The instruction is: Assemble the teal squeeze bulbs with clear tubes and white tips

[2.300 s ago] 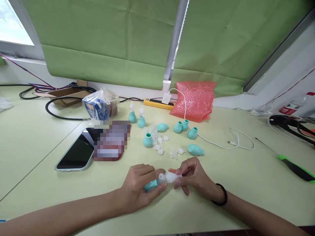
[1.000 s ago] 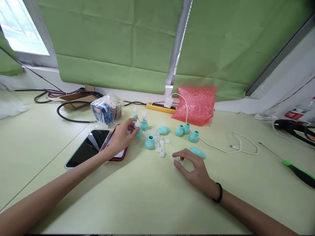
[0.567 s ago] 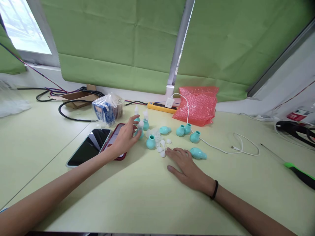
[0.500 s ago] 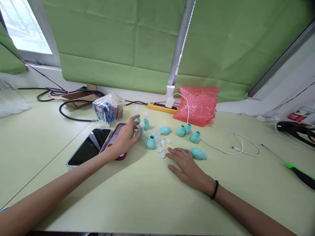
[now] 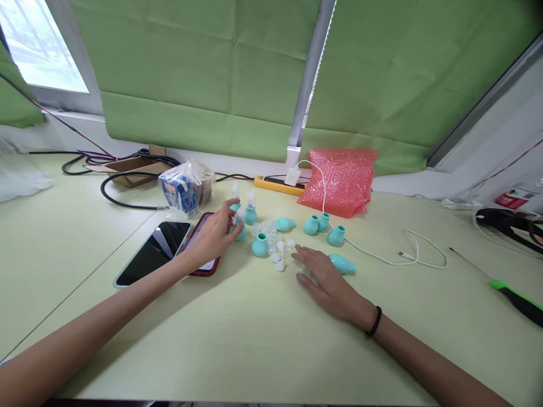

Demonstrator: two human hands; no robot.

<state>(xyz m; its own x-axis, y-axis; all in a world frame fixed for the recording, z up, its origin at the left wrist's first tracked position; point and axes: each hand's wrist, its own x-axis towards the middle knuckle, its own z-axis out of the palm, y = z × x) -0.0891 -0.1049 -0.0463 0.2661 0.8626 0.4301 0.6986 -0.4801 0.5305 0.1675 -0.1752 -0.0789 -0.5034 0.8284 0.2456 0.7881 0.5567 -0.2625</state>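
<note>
The bottle (image 5: 241, 233) now joins two topped bottles (image 5: 250, 214) towards the back edge of the desk (image 5: 254, 339), making three; left hand (image 5: 214, 234) loosely spread around it, grip unclear; right hand (image 5: 330, 282) half open over a clear piece (image 5: 304, 273)

the table (image 5: 203, 345) carries teal bulbs (image 5: 260, 246) around small white bits (image 5: 280, 265), two phones (image 5: 148, 257), a wrapped pack (image 5: 180, 192), box (image 5: 138, 168), power strip (image 5: 271, 183), red bag (image 5: 339, 183), white cable (image 5: 377, 256) and screwdriver (image 5: 520, 302).

On the table (image 5: 237, 350), bulbs (image 5: 260, 246) cluster at the frame's centre — two phones (image 5: 148, 257) to their left, a bubble-wrap packet (image 5: 339, 182) behind, a screwdriver (image 5: 513, 299) at the right edge.
</note>
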